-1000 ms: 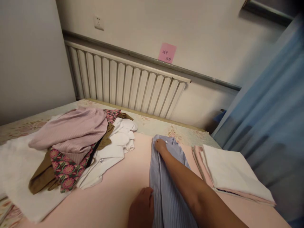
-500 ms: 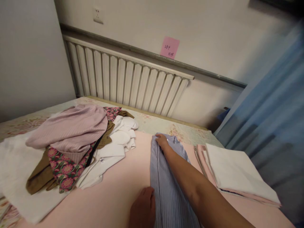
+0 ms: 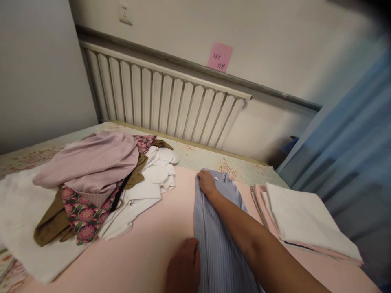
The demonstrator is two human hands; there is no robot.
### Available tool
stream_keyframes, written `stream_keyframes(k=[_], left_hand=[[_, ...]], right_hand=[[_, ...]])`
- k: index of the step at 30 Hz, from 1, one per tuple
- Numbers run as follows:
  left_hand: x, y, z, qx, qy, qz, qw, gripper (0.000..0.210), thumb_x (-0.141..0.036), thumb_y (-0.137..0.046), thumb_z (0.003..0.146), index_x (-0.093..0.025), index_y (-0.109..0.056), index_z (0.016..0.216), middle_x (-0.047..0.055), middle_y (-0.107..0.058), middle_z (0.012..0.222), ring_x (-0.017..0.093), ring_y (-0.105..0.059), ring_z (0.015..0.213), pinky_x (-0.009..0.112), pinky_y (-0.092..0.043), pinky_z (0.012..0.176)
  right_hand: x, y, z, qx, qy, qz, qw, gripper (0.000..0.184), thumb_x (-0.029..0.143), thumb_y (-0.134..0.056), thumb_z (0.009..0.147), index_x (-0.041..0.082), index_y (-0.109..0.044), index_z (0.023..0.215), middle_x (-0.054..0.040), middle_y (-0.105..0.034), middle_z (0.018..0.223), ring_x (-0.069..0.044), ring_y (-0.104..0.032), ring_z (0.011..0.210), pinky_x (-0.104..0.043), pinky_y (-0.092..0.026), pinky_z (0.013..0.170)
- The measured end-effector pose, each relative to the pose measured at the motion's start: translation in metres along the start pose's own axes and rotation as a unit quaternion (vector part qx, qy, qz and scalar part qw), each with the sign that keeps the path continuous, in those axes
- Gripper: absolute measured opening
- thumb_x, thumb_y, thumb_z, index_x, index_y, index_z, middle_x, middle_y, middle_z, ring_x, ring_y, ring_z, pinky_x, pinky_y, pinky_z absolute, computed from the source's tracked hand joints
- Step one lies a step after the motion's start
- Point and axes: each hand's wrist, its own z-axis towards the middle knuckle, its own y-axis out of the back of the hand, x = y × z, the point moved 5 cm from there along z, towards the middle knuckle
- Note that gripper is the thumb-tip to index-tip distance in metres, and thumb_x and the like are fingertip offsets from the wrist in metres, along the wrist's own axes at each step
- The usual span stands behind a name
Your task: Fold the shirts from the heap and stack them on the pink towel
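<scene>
A blue striped shirt (image 3: 214,236) lies lengthwise before me, folded into a long strip on a pale pink sheet. Its far end shows a small white spot, perhaps a button. My right hand (image 3: 207,182) reaches across the cloth, with its fingers closed on the far left corner. Close to me, my left hand (image 3: 183,264) is curled at the shirt's left edge, thumb against the cloth; its fingertips are partly hidden. The near end of the shirt runs out of the picture.
To the left lies a loose heap: a mauve garment (image 3: 100,162), a floral piece (image 3: 87,217), brown cloth (image 3: 51,224) and white garments (image 3: 143,195). A folded white stack (image 3: 311,215) sits at right, near a blue curtain (image 3: 345,134). A radiator (image 3: 165,97) stands behind.
My right hand has shifted slightly at the shirt's far end, and more of the cloth there, including the white spot, now shows. My left hand stays about where it was.
</scene>
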Motion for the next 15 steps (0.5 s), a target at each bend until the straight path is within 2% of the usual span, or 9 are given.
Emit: stream_keyframes(k=[4, 9, 12, 15], left_hand=[[0.0, 0.001, 0.0, -0.007, -0.003, 0.006, 1.0, 0.028, -0.02, -0.032, 0.089, -0.021, -0.06, 0.096, 0.006, -0.065, 0.098, 0.017, -0.06, 0.091, 0.029, -0.042, 0.081], [-0.002, 0.004, 0.0, -0.011, -0.008, 0.012, 1.0, 0.027, -0.022, -0.033, 0.089, -0.022, -0.059, 0.095, 0.005, -0.066, 0.097, 0.016, -0.061, 0.089, 0.028, -0.041, 0.079], [-0.003, 0.006, 0.001, -0.012, -0.011, 0.015, 1.0, 0.026, -0.023, -0.034, 0.089, -0.021, -0.059, 0.095, 0.005, -0.067, 0.095, 0.017, -0.062, 0.088, 0.028, -0.041, 0.078], [-0.004, 0.006, 0.003, -0.018, -0.02, 0.025, 0.999, 0.026, -0.023, -0.035, 0.089, -0.02, -0.06, 0.098, 0.005, -0.068, 0.096, 0.018, -0.062, 0.088, 0.029, -0.041, 0.078]], right_hand=[[0.007, 0.006, -0.006, 0.023, 0.027, -0.016, 0.999, 0.024, 0.009, -0.049, 0.084, 0.018, -0.069, 0.092, -0.0118, -0.067, 0.106, -0.021, -0.05, 0.114, -0.033, -0.034, 0.098], [0.008, 0.042, -0.027, -0.028, 0.022, 0.018, 0.999, 0.035, 0.009, -0.051, 0.082, 0.016, -0.063, 0.114, -0.0104, -0.062, 0.121, -0.02, -0.049, 0.118, -0.033, -0.032, 0.103], [0.008, 0.068, -0.067, -0.062, 0.001, 0.057, 0.996, 0.037, 0.012, -0.048, 0.083, 0.016, -0.062, 0.117, -0.0095, -0.063, 0.12, -0.02, -0.054, 0.114, -0.032, -0.037, 0.101], [0.012, 0.089, -0.132, -0.064, -0.012, 0.098, 0.993, 0.03, 0.016, -0.047, 0.084, 0.019, -0.067, 0.107, -0.0058, -0.07, 0.105, -0.017, -0.063, 0.095, -0.029, -0.046, 0.087]])
